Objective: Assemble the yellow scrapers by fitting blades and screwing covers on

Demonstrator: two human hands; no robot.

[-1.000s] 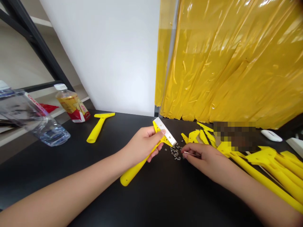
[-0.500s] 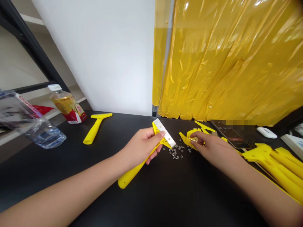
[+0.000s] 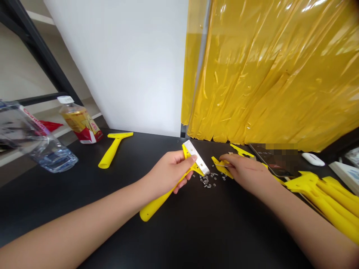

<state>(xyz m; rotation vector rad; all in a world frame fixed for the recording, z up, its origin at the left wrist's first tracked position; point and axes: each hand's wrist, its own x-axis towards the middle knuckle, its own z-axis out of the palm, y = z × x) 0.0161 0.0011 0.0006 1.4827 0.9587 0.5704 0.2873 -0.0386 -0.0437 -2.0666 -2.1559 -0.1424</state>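
My left hand (image 3: 171,168) is closed around a yellow scraper (image 3: 157,204), its thumb pressing a silver metal plate (image 3: 193,151) against the scraper's head. To the right, my right hand (image 3: 242,168) is closed on a thin metal rod (image 3: 221,165) that points left; the rest of it is hidden in the fingers. Under that hand lies a yellow plastic piece (image 3: 224,171), partly covered. Between the hands, small screws and nuts (image 3: 206,181) are scattered on the black table (image 3: 179,243).
Another yellow scraper handle (image 3: 110,151) lies at the left, near a drink bottle (image 3: 81,121) and a clear plastic bottle (image 3: 56,158). At the right are a phone (image 3: 276,160), a white earbud case (image 3: 313,159) and several yellow handles (image 3: 322,194). Behind stands a yellow-wrapped panel (image 3: 266,74).
My right hand has turned so the metal rod lies flatter and points left, and a curved yellow part by its fingers is less visible. My left hand keeps its hold.
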